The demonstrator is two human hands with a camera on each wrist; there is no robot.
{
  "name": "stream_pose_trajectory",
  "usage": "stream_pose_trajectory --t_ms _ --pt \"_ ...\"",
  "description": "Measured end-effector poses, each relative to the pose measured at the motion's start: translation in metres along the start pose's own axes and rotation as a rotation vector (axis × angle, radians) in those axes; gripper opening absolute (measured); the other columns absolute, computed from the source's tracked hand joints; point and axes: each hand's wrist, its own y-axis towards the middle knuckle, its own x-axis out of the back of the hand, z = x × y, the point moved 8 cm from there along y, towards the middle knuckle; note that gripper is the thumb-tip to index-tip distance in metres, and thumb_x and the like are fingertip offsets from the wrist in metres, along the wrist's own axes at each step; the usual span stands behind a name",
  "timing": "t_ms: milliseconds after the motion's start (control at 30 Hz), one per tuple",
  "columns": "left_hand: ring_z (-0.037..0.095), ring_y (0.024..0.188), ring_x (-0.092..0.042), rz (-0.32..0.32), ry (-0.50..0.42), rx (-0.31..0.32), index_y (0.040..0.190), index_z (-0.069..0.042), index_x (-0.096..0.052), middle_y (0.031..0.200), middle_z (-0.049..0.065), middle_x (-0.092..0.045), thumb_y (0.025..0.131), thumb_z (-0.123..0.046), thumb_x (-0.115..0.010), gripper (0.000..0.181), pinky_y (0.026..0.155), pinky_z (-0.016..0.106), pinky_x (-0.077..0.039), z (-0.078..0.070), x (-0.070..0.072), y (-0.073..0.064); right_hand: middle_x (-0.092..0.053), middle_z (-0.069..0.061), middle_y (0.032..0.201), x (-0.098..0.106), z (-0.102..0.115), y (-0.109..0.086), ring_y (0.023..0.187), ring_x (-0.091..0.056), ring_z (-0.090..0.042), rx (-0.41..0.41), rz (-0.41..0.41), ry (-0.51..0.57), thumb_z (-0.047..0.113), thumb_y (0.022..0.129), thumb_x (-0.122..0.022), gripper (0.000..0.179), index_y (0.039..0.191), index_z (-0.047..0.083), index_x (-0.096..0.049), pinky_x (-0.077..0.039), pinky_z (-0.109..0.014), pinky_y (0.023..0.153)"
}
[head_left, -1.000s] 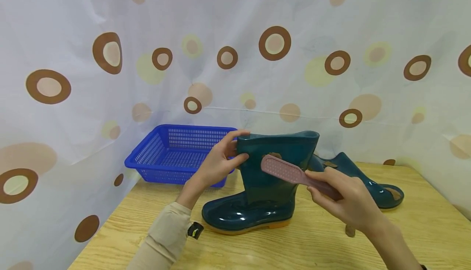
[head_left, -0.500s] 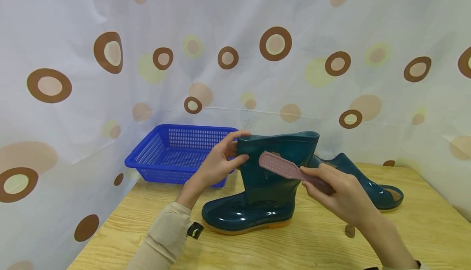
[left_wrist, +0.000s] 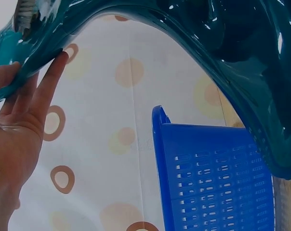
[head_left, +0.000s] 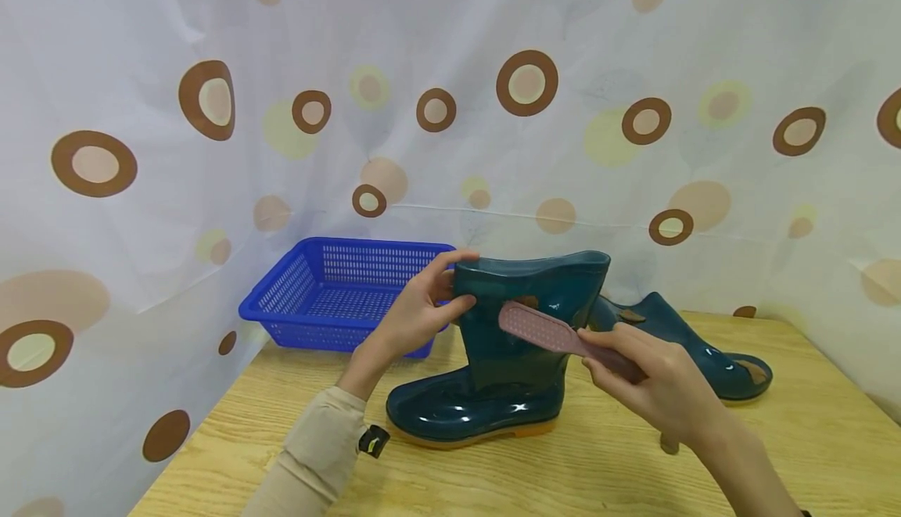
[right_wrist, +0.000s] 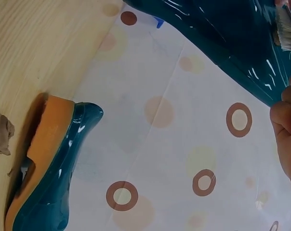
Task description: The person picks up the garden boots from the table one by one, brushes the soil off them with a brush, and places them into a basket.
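Note:
A glossy teal rain boot (head_left: 517,360) stands upright on the table, its toe pointing left. At the top of its shaft, my left hand (head_left: 421,306) pinches the rim's left edge, thumb on the outer face. A pink brush (head_left: 538,326) is held by its handle in my right hand (head_left: 662,380), fingers curled round it. The brush head lies over the shaft, just below a brown mud patch (head_left: 524,300). In the right wrist view, pale bristles (right_wrist: 286,29) face the boot. Whether they touch it is hard to tell.
A blue perforated basket (head_left: 345,298) sits behind at the left. To the right is a second teal boot (head_left: 711,360) with brown patches. Near my right wrist, a brown lump (head_left: 669,444) lies on the wooden table (head_left: 598,470). A dotted curtain (head_left: 450,165) hangs behind.
The brush moved slightly up and left across the mud patch, then back down and right, uncovering part of the patch. My left hand stays on the rim.

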Motion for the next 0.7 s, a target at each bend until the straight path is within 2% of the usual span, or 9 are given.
stream_pose_trajectory --t_ms 100,200,233,333,433,533,700 --pt "0.029 0.099 -0.072 0.003 -0.005 0.008 0.145 -0.017 -0.043 0.121 0.018 -0.066 0.096 -0.002 -0.062 0.054 0.069 0.034 -0.063 0.001 0.000 0.000 -0.054 0.013 0.077 -0.001 -0.001 -0.003 0.060 -0.039 0.005 -0.014 0.005 0.005 -0.003 0.072 -0.080 0.042 0.112 0.008 -0.072 -0.033 -0.006 0.050" --pt "0.030 0.100 -0.071 0.006 -0.009 0.022 0.145 -0.016 -0.043 0.122 0.018 -0.065 0.096 -0.003 -0.062 0.054 0.070 0.035 -0.063 0.002 -0.001 -0.001 -0.053 0.012 0.076 0.002 0.004 -0.004 0.059 -0.038 0.007 0.048 -0.037 0.010 0.017 0.089 -0.075 0.024 0.110 0.007 -0.073 -0.031 -0.004 0.050" --pt "0.030 0.100 -0.071 0.008 -0.009 0.026 0.146 -0.016 -0.042 0.123 0.018 -0.065 0.097 -0.003 -0.062 0.054 0.070 0.035 -0.063 0.002 -0.001 -0.001 -0.052 0.012 0.075 0.004 0.007 -0.004 0.058 -0.037 0.007 0.082 -0.065 0.018 0.024 0.093 -0.071 0.025 0.109 0.005 -0.073 -0.029 -0.004 0.049" --pt "0.030 0.102 -0.071 0.011 -0.014 0.036 0.146 -0.016 -0.042 0.124 0.018 -0.065 0.097 -0.004 -0.062 0.054 0.072 0.035 -0.063 0.003 -0.001 -0.002 -0.050 0.007 0.070 0.013 0.017 -0.003 0.056 -0.034 0.007 0.195 -0.178 0.042 0.037 0.099 -0.058 0.043 0.104 -0.003 -0.073 -0.025 -0.003 0.047" --pt "0.030 0.102 -0.071 0.010 -0.021 0.039 0.145 -0.018 -0.043 0.124 0.017 -0.065 0.097 -0.004 -0.062 0.054 0.072 0.035 -0.063 0.002 -0.001 -0.002 -0.049 0.003 0.067 0.019 0.024 0.000 0.055 -0.032 0.006 0.246 -0.253 0.048 0.035 0.099 -0.059 0.046 0.100 -0.009 -0.072 -0.023 -0.003 0.047" --pt "0.029 0.101 -0.071 0.012 -0.025 0.031 0.144 -0.020 -0.043 0.122 0.017 -0.066 0.096 -0.003 -0.062 0.054 0.072 0.035 -0.063 -0.001 -0.001 -0.002 -0.047 0.004 0.067 0.018 0.026 0.006 0.056 -0.031 0.005 0.246 -0.259 0.008 0.035 0.100 -0.058 0.045 0.101 -0.008 -0.072 -0.022 -0.003 0.048" --pt "0.028 0.099 -0.071 0.033 -0.039 0.020 0.145 -0.017 -0.043 0.119 0.019 -0.066 0.096 -0.002 -0.062 0.055 0.072 0.035 -0.063 -0.003 -0.003 -0.002 -0.048 0.007 0.071 0.009 0.022 0.013 0.056 -0.031 0.006 0.214 -0.210 -0.033 0.038 0.102 -0.054 0.045 0.106 -0.002 -0.073 -0.023 -0.002 0.048"
